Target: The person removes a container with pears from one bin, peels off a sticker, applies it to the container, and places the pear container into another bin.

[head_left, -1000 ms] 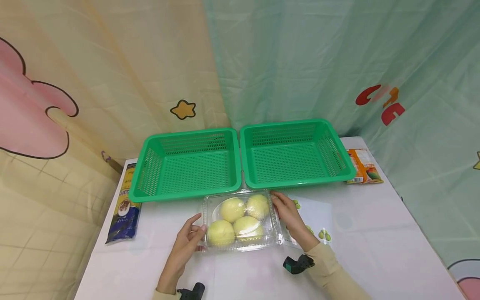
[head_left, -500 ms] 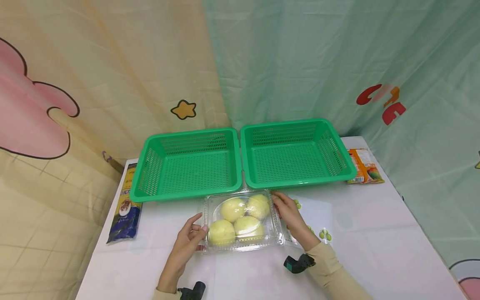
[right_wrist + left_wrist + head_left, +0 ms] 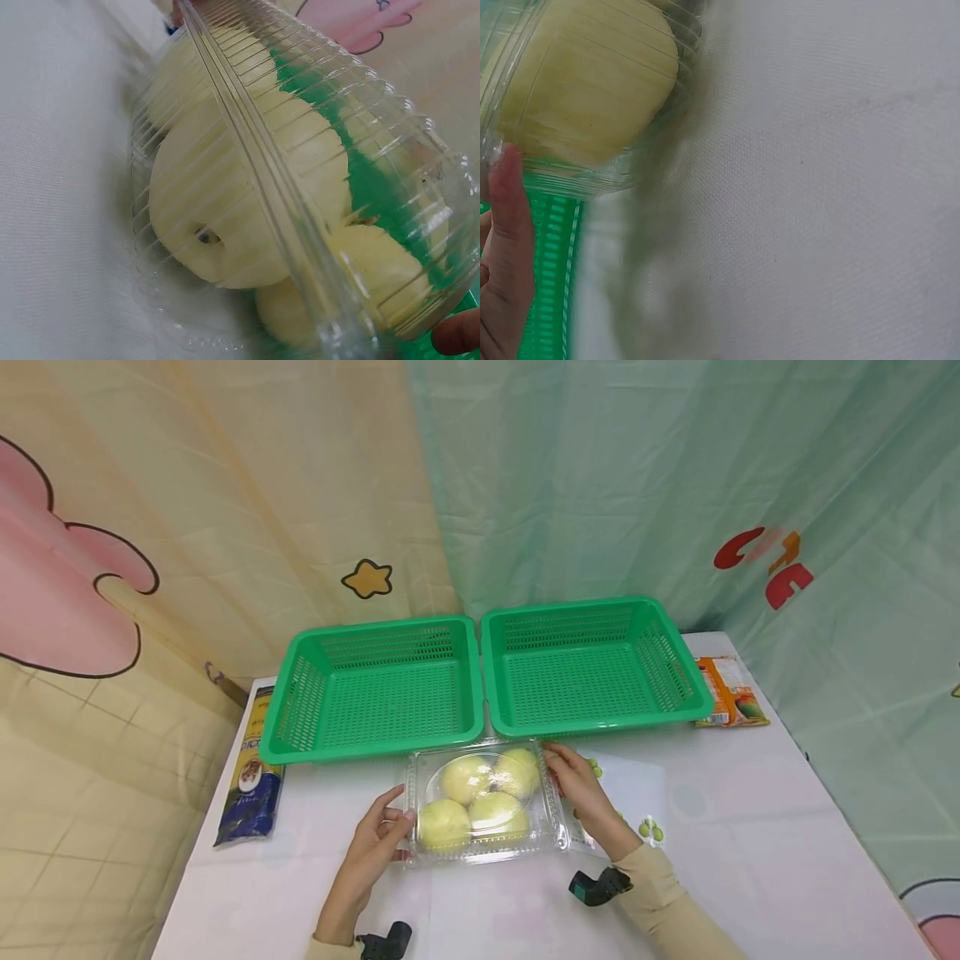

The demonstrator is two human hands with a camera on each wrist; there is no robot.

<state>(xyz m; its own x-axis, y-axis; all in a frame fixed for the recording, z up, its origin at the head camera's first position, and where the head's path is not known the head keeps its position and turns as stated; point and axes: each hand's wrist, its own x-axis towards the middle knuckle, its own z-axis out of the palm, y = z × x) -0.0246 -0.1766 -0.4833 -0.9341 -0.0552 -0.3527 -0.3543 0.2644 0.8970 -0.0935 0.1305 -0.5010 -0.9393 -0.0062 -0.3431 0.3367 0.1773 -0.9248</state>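
Observation:
A clear plastic clamshell box (image 3: 487, 857) holds several pale yellow-green round fruits (image 3: 498, 814), seen through its lid. My left hand (image 3: 366, 847) grips the box's left end, thumb on the rim and fingers lower down. At the opposite end, my right hand (image 3: 587, 792) holds the upper right corner, its fingertips partly hidden by the box. The left wrist view shows the thumb (image 3: 511, 202) against the plastic. Close up in the right wrist view, one fruit (image 3: 217, 195) shows a dark dimple, and a fingertip (image 3: 456, 334) appears at the lower right.
Behind the box stand two green baskets, left (image 3: 390, 706) and right (image 3: 577, 689), side by side. A blue-and-yellow packet (image 3: 250, 785) lies at the left, an orange packet (image 3: 727, 693) at the right. Under my right hand lies a sheet printed with green fruits (image 3: 637, 789). Curtains hang behind.

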